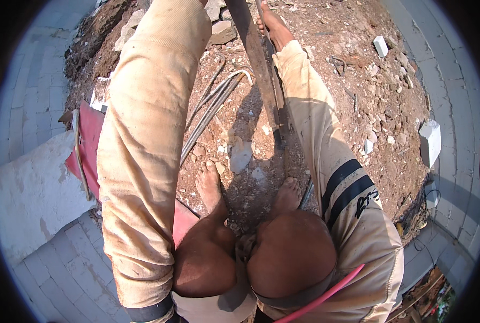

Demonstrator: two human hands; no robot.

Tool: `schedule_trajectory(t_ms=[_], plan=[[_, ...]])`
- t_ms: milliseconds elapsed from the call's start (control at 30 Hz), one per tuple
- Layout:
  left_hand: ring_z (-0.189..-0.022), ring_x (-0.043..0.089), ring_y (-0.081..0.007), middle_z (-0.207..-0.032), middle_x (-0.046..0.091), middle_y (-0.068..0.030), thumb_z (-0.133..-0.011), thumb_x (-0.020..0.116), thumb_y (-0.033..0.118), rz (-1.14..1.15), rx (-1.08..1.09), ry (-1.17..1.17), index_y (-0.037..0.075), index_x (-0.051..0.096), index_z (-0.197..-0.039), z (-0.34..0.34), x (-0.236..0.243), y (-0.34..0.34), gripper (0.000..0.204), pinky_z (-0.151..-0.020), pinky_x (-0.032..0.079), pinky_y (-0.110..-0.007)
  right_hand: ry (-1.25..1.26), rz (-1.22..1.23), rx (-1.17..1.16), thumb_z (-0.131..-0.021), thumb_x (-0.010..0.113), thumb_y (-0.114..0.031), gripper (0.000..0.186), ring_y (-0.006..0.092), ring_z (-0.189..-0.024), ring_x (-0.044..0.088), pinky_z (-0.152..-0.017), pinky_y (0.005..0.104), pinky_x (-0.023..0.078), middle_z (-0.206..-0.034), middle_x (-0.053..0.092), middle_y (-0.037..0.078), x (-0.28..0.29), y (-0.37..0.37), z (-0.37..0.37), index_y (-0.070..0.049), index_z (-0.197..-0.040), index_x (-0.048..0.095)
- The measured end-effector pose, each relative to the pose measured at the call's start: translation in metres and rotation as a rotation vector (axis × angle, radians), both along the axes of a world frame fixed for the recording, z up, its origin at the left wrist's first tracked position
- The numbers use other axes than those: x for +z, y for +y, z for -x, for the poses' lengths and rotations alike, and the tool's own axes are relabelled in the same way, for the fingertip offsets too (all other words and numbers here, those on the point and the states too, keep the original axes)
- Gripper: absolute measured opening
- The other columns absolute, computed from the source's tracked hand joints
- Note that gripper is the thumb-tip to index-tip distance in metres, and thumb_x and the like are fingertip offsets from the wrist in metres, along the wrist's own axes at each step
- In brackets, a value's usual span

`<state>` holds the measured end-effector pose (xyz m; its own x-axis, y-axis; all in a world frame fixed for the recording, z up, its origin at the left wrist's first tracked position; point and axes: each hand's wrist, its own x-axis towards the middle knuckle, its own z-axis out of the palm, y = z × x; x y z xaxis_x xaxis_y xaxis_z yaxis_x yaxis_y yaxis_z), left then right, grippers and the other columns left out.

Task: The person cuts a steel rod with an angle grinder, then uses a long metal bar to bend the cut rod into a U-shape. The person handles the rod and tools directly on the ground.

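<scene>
Because the upper edge cuts off the left hand beyond its tan sleeve (148, 124), I cannot tell how its fingers stand; the right hand (276, 28), near that edge, has its fingers (260, 23) clamped around a thin bar (275, 70); this slants down over the rubble ground (353, 81) just beside a broader dark bar (254, 54); both run out of view above, and their lower ends blur into shadow; the left sleeve hides part of the bent rods (210, 116) and red sheet (91, 134).
</scene>
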<state>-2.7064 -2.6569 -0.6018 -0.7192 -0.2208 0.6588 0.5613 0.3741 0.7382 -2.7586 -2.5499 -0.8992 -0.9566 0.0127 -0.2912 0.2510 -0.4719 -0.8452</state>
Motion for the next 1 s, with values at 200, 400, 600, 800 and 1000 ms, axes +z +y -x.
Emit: schedule_trajectory(t_ms=[200,400,600,800,1000], plan=[[-0.1,0.071,-0.0451,-0.098,0.073,-0.0302,-0.085,0.059,0.005,-0.042,0.082,0.024,-0.006,0.065,-0.114,0.006,0.003,0.024,0.032,-0.089,0.055,-0.047,0.045,-0.053,-0.023,-0.103,0.051,-0.062,0.053,0.0048,-0.058,0.042,-0.052,0.0212,0.039,-0.072,0.046,-0.004,0.02,-0.001,-0.02,-0.01,-0.098,0.054],[-0.092,0.072,-0.0434,-0.093,0.072,-0.0275,-0.085,0.06,0.008,-0.096,0.103,0.041,-0.004,0.065,-0.111,0.016,-0.003,0.0,0.029,-0.083,0.055,-0.047,0.19,-0.183,-0.156,-0.103,0.051,-0.062,0.053,0.0047,-0.059,0.042,-0.053,0.0209,0.039,-0.072,0.046,-0.004,0.074,0.042,-0.052,-0.009,-0.097,0.054],[-0.091,0.071,-0.0421,-0.092,0.072,-0.0256,-0.086,0.059,0.008,-0.21,0.007,-0.048,-0.001,0.066,-0.109,-0.005,0.008,-0.003,0.026,-0.081,0.055,-0.047,0.236,-0.295,-0.36,-0.103,0.043,-0.068,0.057,0.0043,-0.053,0.044,-0.052,0.0237,0.037,-0.064,0.049,-0.007,0.094,0.085,-0.074,-0.015,-0.089,0.057],[-0.101,0.07,-0.0465,-0.101,0.072,-0.0297,-0.088,0.063,0.01,-0.062,-0.139,0.13,-0.002,0.063,-0.117,-0.022,0.026,0.075,0.032,-0.091,0.054,-0.05,0.138,-0.169,-0.182,-0.103,0.047,-0.066,0.056,0.004,-0.054,0.047,-0.05,0.0226,0.038,-0.066,0.052,-0.006,0.075,0.06,-0.066,-0.014,-0.088,0.058],[-0.102,0.07,-0.0472,-0.101,0.071,-0.0329,-0.088,0.062,0.008,-0.02,-0.039,0.044,-0.005,0.063,-0.115,-0.017,0.017,0.077,0.03,-0.091,0.054,-0.051,0.105,-0.152,-0.212,-0.103,0.048,-0.065,0.055,0.0041,-0.054,0.048,-0.05,0.0225,0.039,-0.066,0.053,-0.006,0.073,0.052,-0.077,-0.013,-0.088,0.058]])
